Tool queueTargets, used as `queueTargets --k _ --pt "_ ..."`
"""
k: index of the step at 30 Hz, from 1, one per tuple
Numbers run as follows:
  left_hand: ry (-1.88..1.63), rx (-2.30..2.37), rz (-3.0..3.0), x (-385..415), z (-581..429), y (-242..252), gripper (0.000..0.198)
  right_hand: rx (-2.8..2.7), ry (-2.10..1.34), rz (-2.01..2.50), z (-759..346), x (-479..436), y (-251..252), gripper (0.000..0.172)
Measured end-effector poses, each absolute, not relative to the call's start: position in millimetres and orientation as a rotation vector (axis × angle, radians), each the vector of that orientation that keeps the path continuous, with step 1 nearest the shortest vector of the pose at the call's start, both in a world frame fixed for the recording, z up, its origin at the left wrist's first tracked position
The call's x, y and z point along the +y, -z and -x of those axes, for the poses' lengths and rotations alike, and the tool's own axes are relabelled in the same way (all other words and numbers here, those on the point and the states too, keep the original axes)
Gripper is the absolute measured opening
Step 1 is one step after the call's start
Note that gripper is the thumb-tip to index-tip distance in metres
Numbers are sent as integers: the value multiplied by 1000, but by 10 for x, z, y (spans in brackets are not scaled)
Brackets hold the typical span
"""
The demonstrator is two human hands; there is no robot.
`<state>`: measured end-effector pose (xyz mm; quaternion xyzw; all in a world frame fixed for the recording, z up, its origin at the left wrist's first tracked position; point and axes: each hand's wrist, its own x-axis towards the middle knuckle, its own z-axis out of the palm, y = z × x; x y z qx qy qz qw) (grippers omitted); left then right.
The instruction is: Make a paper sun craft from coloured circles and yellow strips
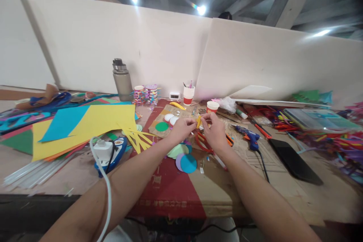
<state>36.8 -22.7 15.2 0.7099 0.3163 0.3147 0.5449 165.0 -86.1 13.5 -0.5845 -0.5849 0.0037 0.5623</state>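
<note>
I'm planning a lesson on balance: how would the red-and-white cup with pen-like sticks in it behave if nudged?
The cup may tip fairly easily, as it stands upright and looks like light paper. The pen-like sticks poking above its rim could make it more top-heavy.

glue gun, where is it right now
In the head view, the blue glue gun lies on the table right of the person's right hand, just left of the black flat device.

The left hand and right hand pinch a small yellow piece above the cardboard.
</note>
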Motion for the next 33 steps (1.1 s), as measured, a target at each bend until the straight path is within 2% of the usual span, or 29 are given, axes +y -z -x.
queueTargets --k 27,33 --pt "-607 699 -1608 -293 -335 -293 13 -1316 32 1423 -1635 -893 -160 11" --pt "-613 653 -1551 -243 -353 -209 7 -1324 33 1410 -1637 -907 -169 10"
